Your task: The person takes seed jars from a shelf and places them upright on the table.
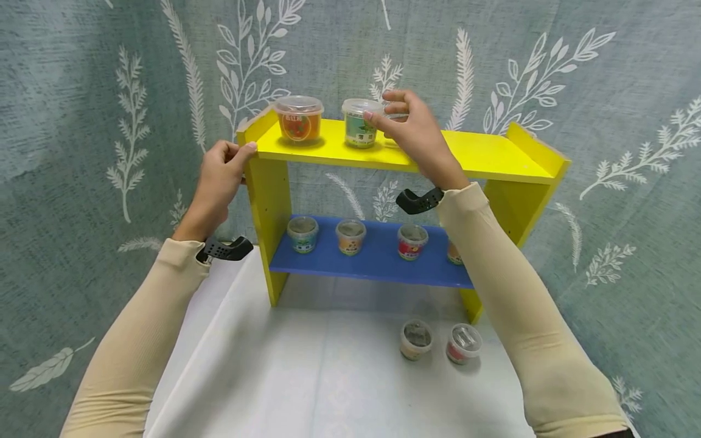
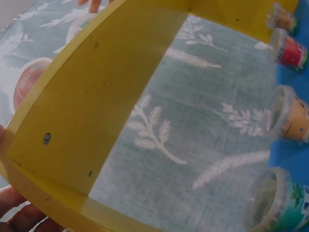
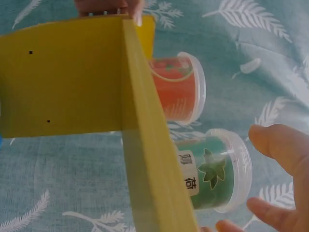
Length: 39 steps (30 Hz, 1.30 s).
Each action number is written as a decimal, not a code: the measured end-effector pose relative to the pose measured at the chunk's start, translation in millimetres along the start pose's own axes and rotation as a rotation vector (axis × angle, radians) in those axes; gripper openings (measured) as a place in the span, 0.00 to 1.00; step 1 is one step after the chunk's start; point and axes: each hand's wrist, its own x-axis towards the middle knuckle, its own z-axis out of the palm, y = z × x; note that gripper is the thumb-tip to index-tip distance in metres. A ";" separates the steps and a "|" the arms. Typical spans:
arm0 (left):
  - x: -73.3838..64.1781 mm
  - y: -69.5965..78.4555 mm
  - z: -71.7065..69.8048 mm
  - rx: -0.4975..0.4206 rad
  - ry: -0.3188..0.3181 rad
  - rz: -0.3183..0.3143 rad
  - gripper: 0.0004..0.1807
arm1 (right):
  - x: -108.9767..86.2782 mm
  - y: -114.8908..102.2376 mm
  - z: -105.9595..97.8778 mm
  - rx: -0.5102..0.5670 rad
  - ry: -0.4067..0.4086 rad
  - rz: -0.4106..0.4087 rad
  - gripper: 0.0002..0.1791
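On the yellow top board of a small two-tier shelf (image 1: 482, 152) stand an orange-labelled plastic tub (image 1: 299, 125) and a green-labelled tub (image 1: 359, 131), both with clear lids. My right hand (image 1: 413, 131) is at the right side of the green tub, thumb and fingers spread apart. In the right wrist view, a gap shows between those fingers and the tub's lid (image 3: 236, 169). The upper left corner of the shelf is gripped by my left hand (image 1: 219, 173), its thumb on the top edge and its other fingers round the side panel (image 2: 96, 96).
A blue lower board (image 1: 378, 261) carries several similar tubs, among them a teal one (image 1: 303, 237) and a red one (image 1: 412, 246); my right sleeve partly hides another. Two more tubs, one beige (image 1: 414, 347) and one red (image 1: 463, 350), stand on the white table (image 1: 328, 377). Leaf-patterned cloth hangs behind.
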 end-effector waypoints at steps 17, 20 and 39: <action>-2.4 5.2 2.8 -0.010 -0.009 0.003 0.21 | 17.2 -3.7 1.6 0.120 -0.086 0.129 0.47; -1.6 7.1 2.5 -0.018 -0.010 0.008 0.21 | 18.0 -4.2 2.5 0.155 -0.103 0.132 0.48; -3.1 3.6 -0.1 -0.017 -0.002 -0.004 0.20 | 14.3 -3.7 6.2 0.133 -0.125 0.075 0.43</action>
